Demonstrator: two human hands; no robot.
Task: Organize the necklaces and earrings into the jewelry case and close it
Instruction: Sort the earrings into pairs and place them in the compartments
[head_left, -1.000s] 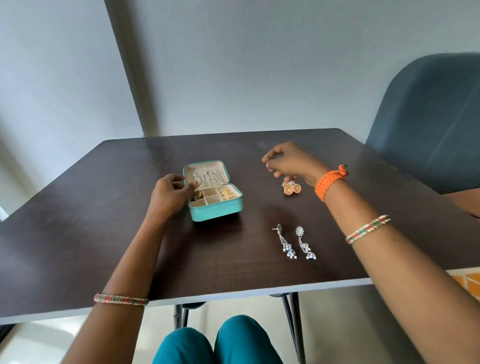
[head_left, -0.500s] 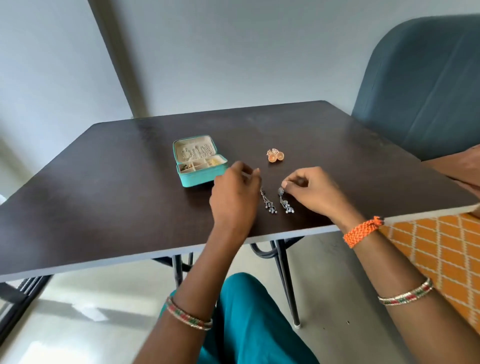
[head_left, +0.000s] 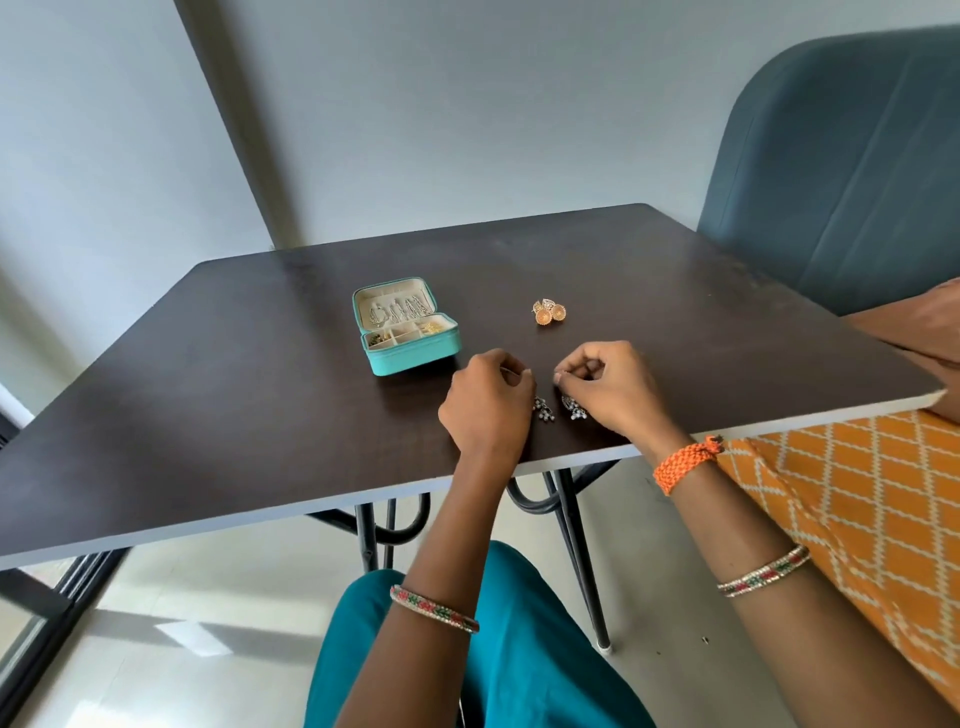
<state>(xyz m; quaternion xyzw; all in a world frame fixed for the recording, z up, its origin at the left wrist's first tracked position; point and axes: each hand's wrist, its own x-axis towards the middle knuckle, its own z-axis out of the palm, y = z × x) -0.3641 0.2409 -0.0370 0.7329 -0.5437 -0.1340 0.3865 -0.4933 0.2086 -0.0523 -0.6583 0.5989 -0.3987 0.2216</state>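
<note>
A teal jewelry case (head_left: 410, 356) lies open on the dark table (head_left: 260, 405), with necklaces in its lid and small pieces in its compartments. A pair of orange earrings (head_left: 549, 313) lies to the right of the case. Two silver drop earrings lie near the table's front edge. My left hand (head_left: 485, 408) pinches the top of the left silver earring (head_left: 543, 409). My right hand (head_left: 615, 389) pinches the top of the right silver earring (head_left: 574, 408). Both earrings' lower ends hang down to the table.
A blue chair (head_left: 841, 171) stands at the table's right side. Another person's arm (head_left: 914, 319) rests at the right edge. A grey wall is behind the table. My knees in teal trousers (head_left: 519, 639) are under the front edge.
My left hand left the case and came to the silver earrings, and my right hand came back from the orange pair. Both hands now pinch the silver earrings' tops.
</note>
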